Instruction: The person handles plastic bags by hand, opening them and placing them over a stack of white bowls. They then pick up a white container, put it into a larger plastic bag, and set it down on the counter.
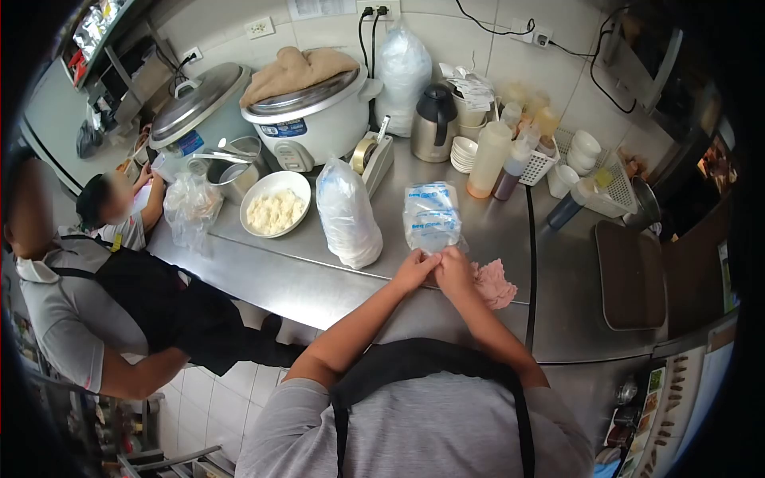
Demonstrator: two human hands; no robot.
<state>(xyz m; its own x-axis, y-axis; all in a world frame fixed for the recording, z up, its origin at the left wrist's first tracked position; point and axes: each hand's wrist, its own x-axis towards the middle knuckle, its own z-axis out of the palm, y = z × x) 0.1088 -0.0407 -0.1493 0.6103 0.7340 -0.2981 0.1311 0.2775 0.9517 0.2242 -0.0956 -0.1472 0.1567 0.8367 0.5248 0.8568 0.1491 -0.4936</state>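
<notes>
A clear plastic packet with blue lettering (432, 209) lies on the steel counter in front of me, its near end towards my body. At that end my left hand (416, 269) is closed, fingers bent around the plastic. Close against it, my right hand (453, 271) is also closed on the same end. The exact grip of the fingertips is too small to make out. A crumpled pink cloth (495, 284) lies just right of my right hand. To the left of the packet stands a tall, cloudy plastic bag of stacked white items (348, 213).
A white bowl of pale food (275, 205), a metal pot (241, 177) and a rice cooker (303, 119) stand left. Behind are a tape dispenser (378, 163), thermal jug (435, 123) and sauce bottles (488, 159). A brown tray (631, 275) lies right. Two people are at left.
</notes>
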